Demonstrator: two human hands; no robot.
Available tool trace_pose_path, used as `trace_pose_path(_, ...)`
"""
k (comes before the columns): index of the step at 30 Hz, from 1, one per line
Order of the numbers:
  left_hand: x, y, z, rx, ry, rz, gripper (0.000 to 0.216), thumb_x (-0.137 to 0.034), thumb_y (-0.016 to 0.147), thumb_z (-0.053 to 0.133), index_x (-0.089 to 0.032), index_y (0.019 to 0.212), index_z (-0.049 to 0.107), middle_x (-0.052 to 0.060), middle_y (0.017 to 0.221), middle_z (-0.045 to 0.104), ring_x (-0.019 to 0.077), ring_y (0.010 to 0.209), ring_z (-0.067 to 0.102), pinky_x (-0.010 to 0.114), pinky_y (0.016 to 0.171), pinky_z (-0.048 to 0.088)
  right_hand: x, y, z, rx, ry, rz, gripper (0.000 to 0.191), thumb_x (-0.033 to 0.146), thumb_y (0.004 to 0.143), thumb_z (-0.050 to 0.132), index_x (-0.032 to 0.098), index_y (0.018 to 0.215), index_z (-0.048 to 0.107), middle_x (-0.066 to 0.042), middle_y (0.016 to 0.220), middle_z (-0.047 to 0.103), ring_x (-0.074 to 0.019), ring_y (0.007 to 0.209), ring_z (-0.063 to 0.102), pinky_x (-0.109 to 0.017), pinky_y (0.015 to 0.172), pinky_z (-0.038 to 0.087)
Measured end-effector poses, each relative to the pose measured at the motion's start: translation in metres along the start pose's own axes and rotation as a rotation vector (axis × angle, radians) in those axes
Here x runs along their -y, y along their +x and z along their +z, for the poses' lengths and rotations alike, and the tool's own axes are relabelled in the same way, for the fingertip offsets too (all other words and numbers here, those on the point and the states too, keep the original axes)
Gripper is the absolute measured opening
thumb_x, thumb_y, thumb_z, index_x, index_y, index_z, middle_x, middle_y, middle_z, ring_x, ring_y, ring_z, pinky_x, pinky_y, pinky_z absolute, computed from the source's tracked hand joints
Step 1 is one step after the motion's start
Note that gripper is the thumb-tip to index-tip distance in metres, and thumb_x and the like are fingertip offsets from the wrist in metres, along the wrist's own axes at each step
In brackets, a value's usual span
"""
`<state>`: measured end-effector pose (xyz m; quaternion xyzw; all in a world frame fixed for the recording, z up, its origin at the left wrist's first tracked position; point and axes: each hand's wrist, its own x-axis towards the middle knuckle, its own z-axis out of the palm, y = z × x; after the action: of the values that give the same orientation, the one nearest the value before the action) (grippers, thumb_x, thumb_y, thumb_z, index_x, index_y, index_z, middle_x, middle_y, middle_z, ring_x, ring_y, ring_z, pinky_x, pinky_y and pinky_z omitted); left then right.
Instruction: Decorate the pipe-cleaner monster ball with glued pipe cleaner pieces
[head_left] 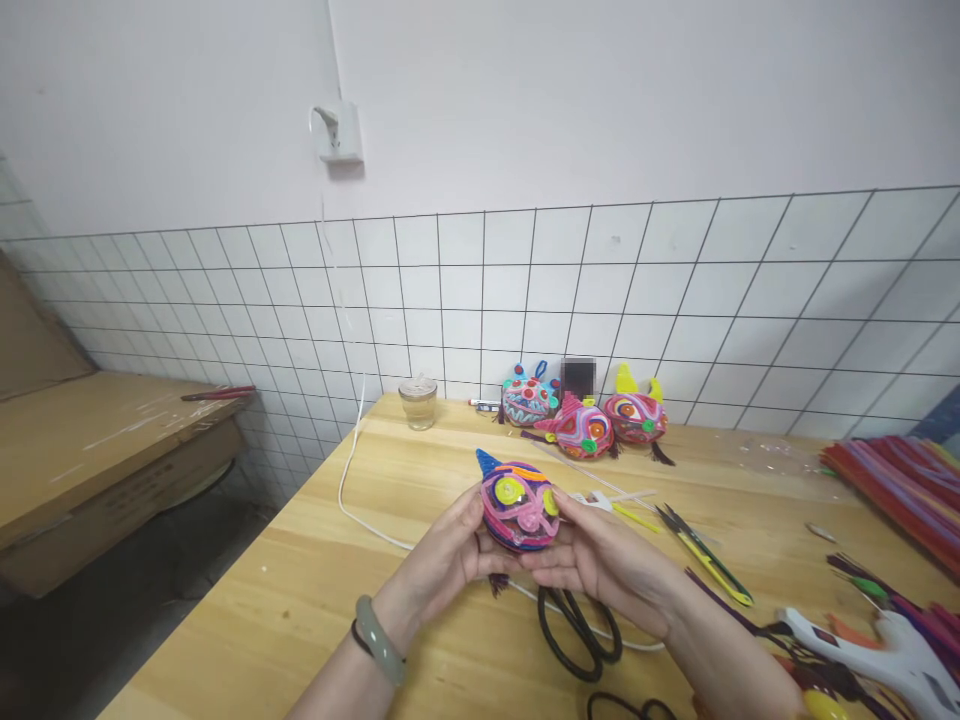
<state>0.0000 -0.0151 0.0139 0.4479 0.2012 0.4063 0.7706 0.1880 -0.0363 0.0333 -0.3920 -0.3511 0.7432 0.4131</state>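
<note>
A round pipe-cleaner creature [517, 505], pink and purple with yellow eyes and a blue horn, is held up above the wooden table [315, 590]. My left hand [446, 560] cups its left side, fingers curled round it. My right hand [600, 555] supports its right side and underside, thumb pressed near a yellow eye. Both hands grip the creature together. A green bangle circles my left wrist.
Three finished creatures [581, 420] stand at the table's back by the tiled wall, beside a glass jar [418, 402]. Black scissors [581, 630], yellow snips [705, 555], a white glue gun [892, 655] and pipe-cleaner bundles [900, 490] lie right. A white cable [352, 480] crosses the table.
</note>
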Motion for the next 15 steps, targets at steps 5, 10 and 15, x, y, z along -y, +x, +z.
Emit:
trace_pose_path(5,0.0022,0.0011,-0.0017,0.022,0.050,0.014,0.053,-0.033,0.080,0.063,-0.023,0.130,0.048,0.014,0.126,0.057,0.0216,0.093,0.064,0.034,0.077,0.051,0.0012,-0.0004,0.0028,-0.004,-0.033,-0.013,0.039,0.045,0.087,0.056,0.011,0.106,0.060,-0.015,0.092,0.073,-0.0181,0.076,0.071,-0.030,0.073,0.054)
trace_pose_path(10,0.0053,0.0054,-0.0029,0.055,0.095,0.182,0.070,-0.019,0.063,0.079,-0.022,0.127,0.050,0.012,0.130,0.054,0.0272,0.118,0.051,0.037,0.096,0.042,0.0037,-0.0041,0.0048,0.015,-0.135,-0.129,0.039,0.037,0.081,0.066,0.024,0.116,0.056,-0.006,0.107,0.069,-0.0152,0.085,0.068,-0.029,0.077,0.052)
trace_pose_path(15,0.0095,0.0077,-0.0075,0.053,0.103,0.241,0.074,-0.014,0.059,0.080,-0.022,0.126,0.048,0.011,0.126,0.057,0.0263,0.117,0.051,0.039,0.098,0.040,0.0000,-0.0039,0.0028,0.037,-0.189,-0.193,0.058,0.037,0.072,0.075,0.031,0.124,0.051,-0.004,0.130,0.055,-0.0204,0.104,0.061,-0.036,0.086,0.050)
